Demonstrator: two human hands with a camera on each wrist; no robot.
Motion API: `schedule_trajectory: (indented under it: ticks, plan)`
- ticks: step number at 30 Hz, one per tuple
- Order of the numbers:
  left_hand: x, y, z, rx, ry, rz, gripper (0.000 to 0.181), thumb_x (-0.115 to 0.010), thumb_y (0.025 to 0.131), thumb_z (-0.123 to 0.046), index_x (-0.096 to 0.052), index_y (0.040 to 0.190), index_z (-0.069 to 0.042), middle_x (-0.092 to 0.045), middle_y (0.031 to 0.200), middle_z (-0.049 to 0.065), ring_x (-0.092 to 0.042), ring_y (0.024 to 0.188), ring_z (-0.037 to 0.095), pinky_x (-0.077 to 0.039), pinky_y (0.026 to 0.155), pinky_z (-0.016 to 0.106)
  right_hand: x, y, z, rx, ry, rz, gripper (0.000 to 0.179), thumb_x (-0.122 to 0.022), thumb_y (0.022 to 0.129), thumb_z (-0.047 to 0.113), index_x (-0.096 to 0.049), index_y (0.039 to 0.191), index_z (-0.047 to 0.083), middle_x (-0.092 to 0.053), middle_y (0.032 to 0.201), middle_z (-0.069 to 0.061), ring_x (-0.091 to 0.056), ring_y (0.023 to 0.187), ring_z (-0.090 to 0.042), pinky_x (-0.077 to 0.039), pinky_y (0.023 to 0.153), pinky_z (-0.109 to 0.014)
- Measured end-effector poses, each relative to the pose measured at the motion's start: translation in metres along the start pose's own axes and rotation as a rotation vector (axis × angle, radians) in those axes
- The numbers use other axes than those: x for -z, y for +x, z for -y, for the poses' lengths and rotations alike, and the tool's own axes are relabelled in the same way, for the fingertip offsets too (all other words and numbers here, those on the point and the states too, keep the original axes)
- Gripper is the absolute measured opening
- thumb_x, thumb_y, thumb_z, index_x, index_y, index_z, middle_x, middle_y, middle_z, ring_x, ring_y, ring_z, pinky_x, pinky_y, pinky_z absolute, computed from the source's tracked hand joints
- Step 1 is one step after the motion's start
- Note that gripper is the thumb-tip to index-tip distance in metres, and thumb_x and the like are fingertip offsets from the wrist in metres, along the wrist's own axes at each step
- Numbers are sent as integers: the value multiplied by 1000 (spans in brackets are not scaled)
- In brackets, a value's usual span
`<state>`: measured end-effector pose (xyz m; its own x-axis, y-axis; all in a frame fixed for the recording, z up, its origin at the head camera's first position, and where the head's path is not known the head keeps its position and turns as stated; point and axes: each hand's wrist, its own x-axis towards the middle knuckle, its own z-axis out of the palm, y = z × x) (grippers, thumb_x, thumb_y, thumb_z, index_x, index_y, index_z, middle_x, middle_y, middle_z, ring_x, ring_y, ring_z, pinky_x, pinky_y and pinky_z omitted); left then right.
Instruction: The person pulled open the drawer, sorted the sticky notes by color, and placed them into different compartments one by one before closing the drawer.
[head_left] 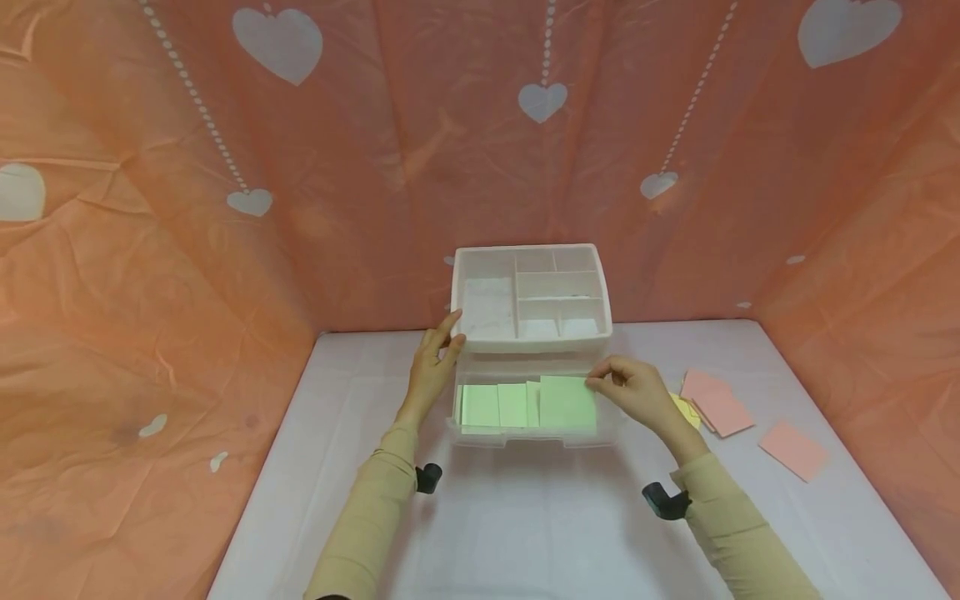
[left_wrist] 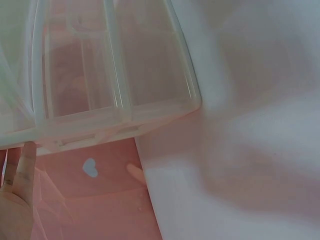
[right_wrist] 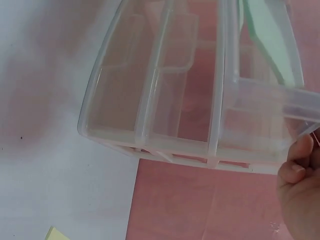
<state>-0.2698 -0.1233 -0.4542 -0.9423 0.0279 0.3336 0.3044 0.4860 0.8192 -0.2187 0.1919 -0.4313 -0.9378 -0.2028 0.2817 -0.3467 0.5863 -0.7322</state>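
Note:
A drawer box point(head_left: 532, 344) with a white compartment top stands near the back of the table, its clear upper drawer point(head_left: 532, 438) pulled out. Pale green square paper notes point(head_left: 480, 406) stand overlapping in a row inside that drawer. At the row's right end, my right hand point(head_left: 637, 392) pinches the upper edge of a larger-looking green note point(head_left: 567, 402). In the right wrist view, curled fingers point(right_wrist: 291, 172) show beside the drawer's corner; their tips are partly hidden. My left hand point(head_left: 431, 367) rests on the box's left side with its fingers extended.
To the right on the white table point(head_left: 525, 533) lie pink paper notes point(head_left: 723, 408), a yellow note point(head_left: 686, 410) partly under them, and a separate pink note point(head_left: 795, 451). An orange cloth with white hearts point(head_left: 543, 102) hangs behind and along both sides.

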Motion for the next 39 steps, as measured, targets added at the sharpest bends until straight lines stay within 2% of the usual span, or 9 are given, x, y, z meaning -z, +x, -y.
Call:
schedule_trajectory:
  ticks: [3,8,20,28,34,39]
  plan:
    - [0,1,0,-8,4,-4,44,-49,95,-41,-40,138,-41,-49,99,7,-54,108,25,-45,85,44,-2,1,0,53,-68,-39,5,-72,80,15,-70,81,11,-51,66,3,-38,60,-3,-33,53,-21]
    - [-1,1,1,-13,4,-4,43,-48,95,-42,-41,137,-41,-49,98,7,-55,108,24,-45,85,44,-3,1,0,139,-114,-106,5,-74,78,10,-69,79,10,-58,71,3,-38,61,0,-35,53,-19]
    - [0,1,1,-19,13,-11,43,-49,95,-40,-41,138,-40,-50,99,8,-54,108,26,-45,86,48,-1,-4,13,179,-55,-150,5,-73,78,8,-70,82,9,-61,73,2,-42,62,1,-37,53,-18]
    - [0,0,1,-24,5,-9,43,-49,96,-36,-41,138,-38,-50,100,10,-54,106,27,-45,86,48,-6,-16,28,220,33,-193,8,-70,80,4,-69,85,10,-60,75,4,-45,66,1,-40,57,-16]
    - [0,0,2,-24,3,-7,44,-48,96,-39,-40,139,-39,-51,101,9,-54,107,27,-45,87,49,-20,-28,35,306,115,-272,18,-69,78,-5,-68,92,5,-64,76,-5,-50,67,2,-42,59,-13]
    - [0,0,1,-15,0,-3,44,-48,95,-41,-40,138,-40,-50,101,8,-54,109,27,-45,87,49,-33,-40,42,339,261,-284,31,-65,78,-12,-60,108,-4,-60,77,-4,-50,67,3,-42,60,-13]
